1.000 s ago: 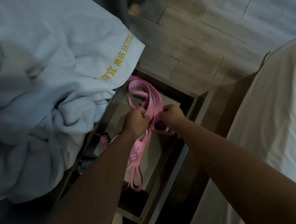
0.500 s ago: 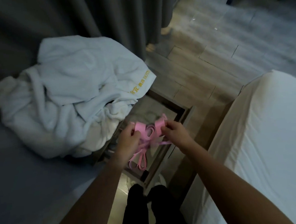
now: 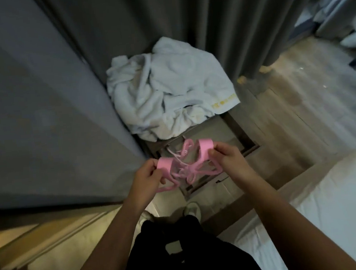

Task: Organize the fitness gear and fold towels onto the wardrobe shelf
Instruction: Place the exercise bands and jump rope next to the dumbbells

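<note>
Pink resistance bands (image 3: pixel 186 167) hung in a loose tangle between both hands, just below the middle of the frame and above an open wooden drawer (image 3: pixel 248 147). A grey-blue surface (image 3: pixel 28 105) filled the left of the frame, and a dark curtain (image 3: pixel 161 16) hung across the top centre. A white bed (image 3: pixel 332 207) took the lower right corner, with wood-look floor (image 3: pixel 300 101) above it at the right. A crumpled white towel (image 3: pixel 168 88) with yellow lettering on one corner lay heaped at the foot of the curtain, draped over the drawer's far end. Black trousers (image 3: pixel 173 255) and a pale shoe (image 3: pixel 191 207) showed at bottom centre. The left hand (image 3: pixel 148 174) had its fingers curled round one wide pink loop; the right hand (image 3: pixel 227 158) pinched another, with thinner strands sagging between them.
</note>
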`<state>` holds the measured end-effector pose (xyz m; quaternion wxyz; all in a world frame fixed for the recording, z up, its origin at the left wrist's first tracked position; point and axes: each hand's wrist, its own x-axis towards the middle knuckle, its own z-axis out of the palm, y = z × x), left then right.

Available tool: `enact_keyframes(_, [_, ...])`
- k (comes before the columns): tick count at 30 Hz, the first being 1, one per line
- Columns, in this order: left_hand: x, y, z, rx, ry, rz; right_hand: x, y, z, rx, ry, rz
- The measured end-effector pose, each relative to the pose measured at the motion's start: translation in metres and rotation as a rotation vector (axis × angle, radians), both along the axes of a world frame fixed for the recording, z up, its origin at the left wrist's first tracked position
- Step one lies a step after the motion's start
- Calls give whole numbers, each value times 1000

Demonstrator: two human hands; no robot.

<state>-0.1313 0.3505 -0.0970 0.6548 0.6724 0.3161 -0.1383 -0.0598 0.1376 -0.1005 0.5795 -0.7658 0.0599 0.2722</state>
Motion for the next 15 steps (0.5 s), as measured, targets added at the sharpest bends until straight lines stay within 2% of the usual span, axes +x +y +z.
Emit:
enact_keyframes(10, [-112, 79, 36, 100, -147, 243, -60, 116, 41, 90, -63, 368])
enact_keyframes(15, [-179, 138, 45, 325, -202, 310, -105, 181, 50, 82, -70, 507])
